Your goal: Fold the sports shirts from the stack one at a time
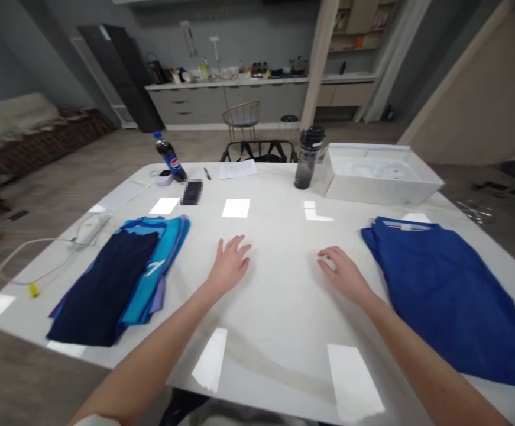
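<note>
At the far left of the white worktop (279,236), a white power adapter (89,229) trails a white cable (22,260) over the edge, so a garment dragged that way could snag the cable and pull the adapter down. Just right of it lies a folded stack of navy and turquoise garments (115,284), close to the near-left edge, where a careless lift could tip it over. Farther off stand a Pepsi bottle (171,158), a blurred phone (191,193) and a sheet of paper (238,169); a swinging sleeve could topple the bottle. Mid-worktop, the left hand (228,266) lies low, fingers loosely spread, holding nothing. The right hand (343,273), equally empty, has its fingers slightly curled, near a blue shirt (443,296). That shirt spreads towards the right edge and could slide off the glossy surface if tugged. Beyond it, a dark water bottle (309,158) stands beside a white box (381,177), where a knock could topple it.
</note>
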Motion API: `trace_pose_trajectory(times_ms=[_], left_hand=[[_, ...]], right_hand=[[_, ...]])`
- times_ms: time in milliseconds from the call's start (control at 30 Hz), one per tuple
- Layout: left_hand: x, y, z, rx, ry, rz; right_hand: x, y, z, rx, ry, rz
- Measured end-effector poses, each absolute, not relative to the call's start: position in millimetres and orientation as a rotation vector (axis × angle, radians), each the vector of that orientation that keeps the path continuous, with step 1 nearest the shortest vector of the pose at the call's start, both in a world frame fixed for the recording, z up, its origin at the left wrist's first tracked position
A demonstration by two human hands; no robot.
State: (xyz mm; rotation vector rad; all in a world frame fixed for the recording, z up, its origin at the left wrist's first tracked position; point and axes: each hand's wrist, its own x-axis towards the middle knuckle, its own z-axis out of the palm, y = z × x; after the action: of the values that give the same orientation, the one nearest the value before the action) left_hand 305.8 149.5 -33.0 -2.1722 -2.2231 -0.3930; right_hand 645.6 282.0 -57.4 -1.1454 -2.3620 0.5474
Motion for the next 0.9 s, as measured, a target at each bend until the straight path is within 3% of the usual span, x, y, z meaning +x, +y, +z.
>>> trace_pose_trajectory(times_ms=[100,233,367,600,767,900], left_hand=[[208.5,98.6,-10.1,-1.711,-2.351,-0.379],[97.5,29.9,4.5,-1.194,-2.528,-0.355],[38.9,-13.0,-6.0,-1.080,-2.751,-0.371],[30.4,-21.6,-9.2,-1.048,-2.688,-0.748],[47.2,-23.0,20.6,-0.886,-2.521,-1.157],[79.9,-4.1,72.3,-0.872,-2.237,-1.425]], right_hand=[[557.5,242.2,-62.5,-0.889,-2.487,0.778],[455.1,204.9,-58.7,-0.721,-2.612,0.792],[372.6,183.6,-56.1,-0.736,-2.623,0.770],[324.7,169.2,-68.1,-0.649,-2.716,0.509],[330.6,173.7,-71.2,-0.657,-2.596,0.645],[342.7,172.0,-64.7,-0.731,-2.336,0.910]])
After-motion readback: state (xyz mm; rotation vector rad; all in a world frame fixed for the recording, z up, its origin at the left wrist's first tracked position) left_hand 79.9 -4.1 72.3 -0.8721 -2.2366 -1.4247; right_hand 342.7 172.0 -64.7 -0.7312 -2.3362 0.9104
